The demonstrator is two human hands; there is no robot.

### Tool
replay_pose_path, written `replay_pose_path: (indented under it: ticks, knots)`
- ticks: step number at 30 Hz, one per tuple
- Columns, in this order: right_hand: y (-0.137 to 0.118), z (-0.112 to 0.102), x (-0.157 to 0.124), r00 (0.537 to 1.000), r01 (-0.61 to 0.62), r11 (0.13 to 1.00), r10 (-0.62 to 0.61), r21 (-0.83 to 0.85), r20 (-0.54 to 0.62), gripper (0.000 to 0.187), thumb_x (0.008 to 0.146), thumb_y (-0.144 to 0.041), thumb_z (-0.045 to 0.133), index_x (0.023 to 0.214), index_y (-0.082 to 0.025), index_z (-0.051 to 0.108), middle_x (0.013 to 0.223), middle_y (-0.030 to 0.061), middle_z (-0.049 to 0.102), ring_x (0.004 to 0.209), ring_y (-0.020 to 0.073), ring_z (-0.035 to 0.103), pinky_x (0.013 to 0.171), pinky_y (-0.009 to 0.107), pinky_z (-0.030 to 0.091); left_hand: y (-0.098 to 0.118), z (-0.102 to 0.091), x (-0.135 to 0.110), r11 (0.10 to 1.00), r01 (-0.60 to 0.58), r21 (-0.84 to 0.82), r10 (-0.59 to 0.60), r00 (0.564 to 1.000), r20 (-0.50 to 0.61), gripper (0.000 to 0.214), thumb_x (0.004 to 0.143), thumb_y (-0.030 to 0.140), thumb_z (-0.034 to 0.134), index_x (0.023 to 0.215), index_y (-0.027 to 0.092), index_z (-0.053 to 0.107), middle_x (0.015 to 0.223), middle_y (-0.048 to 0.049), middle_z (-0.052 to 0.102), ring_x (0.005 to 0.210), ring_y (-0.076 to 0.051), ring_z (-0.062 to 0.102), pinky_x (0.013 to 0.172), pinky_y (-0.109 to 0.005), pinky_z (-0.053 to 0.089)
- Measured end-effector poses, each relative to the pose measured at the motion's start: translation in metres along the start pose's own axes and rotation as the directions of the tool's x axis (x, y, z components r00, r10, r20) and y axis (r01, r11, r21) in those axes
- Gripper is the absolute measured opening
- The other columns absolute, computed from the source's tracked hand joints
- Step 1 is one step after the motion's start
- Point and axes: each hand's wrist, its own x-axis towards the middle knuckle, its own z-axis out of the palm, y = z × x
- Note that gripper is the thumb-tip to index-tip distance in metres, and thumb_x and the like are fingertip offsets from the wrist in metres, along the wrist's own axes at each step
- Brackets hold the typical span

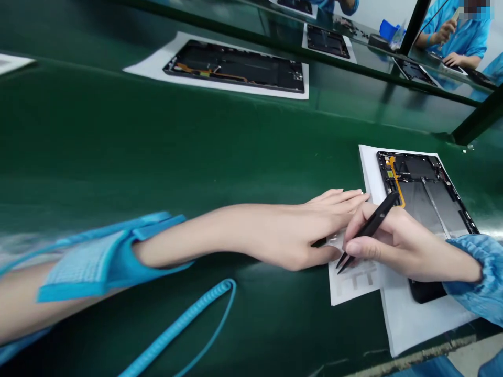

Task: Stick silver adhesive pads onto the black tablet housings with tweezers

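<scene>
My right hand point(387, 241) is closed around black tweezers point(371, 225), whose tips point down at a small white sheet point(356, 285) with pale grey strips on it. My left hand point(310, 233) lies palm down with its fingers stretched out, across the upper left of that sheet, just beside my right hand. Its fingertips reach the edge of a larger white paper point(408, 319). On this paper lies an opened tablet housing point(424, 204) with an orange flex cable along one side. My right forearm and hand cover its lower left part.
A blue wrist strap point(113, 267) wraps my left forearm, and a coiled blue cord point(184, 324) crosses the green bench. Another opened tablet housing point(236, 68) lies on paper farther back. Behind a rail, more housings lie near a co-worker's hands point(446, 34). A post point(477, 115) stands at right.
</scene>
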Motion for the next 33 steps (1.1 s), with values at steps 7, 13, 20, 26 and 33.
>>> replay_pose_path:
  ticks: [7, 13, 20, 26, 33]
  knots:
    - [0.017, 0.013, -0.003, 0.964, 0.125, 0.987, -0.145, -0.102, -0.224, 0.016, 0.093, -0.019, 0.054, 0.077, -0.021, 0.050, 0.072, 0.0001, 0.060, 0.069, 0.0138, 0.060, 0.066, 0.027, 0.050, -0.002, 0.004, -0.002, 1.000, 0.006, -0.012, -0.006, 1.000, -0.010, 0.064, 0.098, 0.021, 0.049, 0.157, 0.013, 0.025, 0.164, -0.0162, 0.024, 0.154, -0.031, 0.014, 0.125, -0.054, 0.015]
    - [0.014, 0.013, 0.000, 0.952, 0.150, 0.969, -0.195, -0.198, -0.235, 0.017, 0.091, -0.017, 0.052, 0.075, -0.022, 0.047, 0.069, 0.0004, 0.059, 0.066, 0.0140, 0.059, 0.063, 0.027, 0.048, 0.000, 0.003, -0.002, 1.000, 0.006, -0.019, -0.006, 1.000, -0.017, 0.062, 0.097, 0.019, 0.047, 0.156, 0.013, 0.028, 0.164, -0.0157, 0.025, 0.154, -0.031, 0.014, 0.124, -0.056, 0.014]
    - [0.011, 0.014, 0.002, 0.967, 0.069, 0.978, -0.114, -0.195, -0.228, 0.020, 0.089, -0.018, 0.052, 0.070, -0.023, 0.044, 0.065, -0.0002, 0.055, 0.064, 0.0142, 0.059, 0.057, 0.026, 0.048, -0.001, 0.004, -0.002, 0.999, -0.003, -0.050, 0.002, 1.000, -0.021, 0.060, 0.096, 0.018, 0.046, 0.154, 0.015, 0.032, 0.164, -0.0153, 0.026, 0.154, -0.030, 0.012, 0.125, -0.055, 0.012]
    - [0.014, 0.014, 0.002, 0.966, 0.103, 0.979, -0.141, -0.176, -0.216, 0.021, 0.090, -0.018, 0.053, 0.071, -0.022, 0.046, 0.068, -0.0016, 0.054, 0.061, 0.0114, 0.058, 0.056, 0.024, 0.048, -0.003, 0.006, -0.002, 0.999, 0.003, -0.054, -0.004, 1.000, -0.015, 0.065, 0.097, 0.020, 0.046, 0.157, 0.014, 0.024, 0.166, -0.0146, 0.018, 0.155, -0.029, 0.009, 0.125, -0.053, 0.011]
    - [0.008, 0.014, 0.003, 0.952, 0.128, 0.977, -0.170, -0.173, -0.256, 0.022, 0.091, -0.020, 0.057, 0.070, -0.021, 0.050, 0.068, -0.0009, 0.059, 0.063, 0.0119, 0.059, 0.059, 0.025, 0.049, -0.005, 0.005, -0.004, 1.000, -0.008, -0.010, 0.008, 1.000, -0.001, 0.068, 0.098, 0.020, 0.046, 0.159, 0.016, 0.019, 0.166, -0.0138, 0.017, 0.154, -0.030, 0.010, 0.125, -0.054, 0.012]
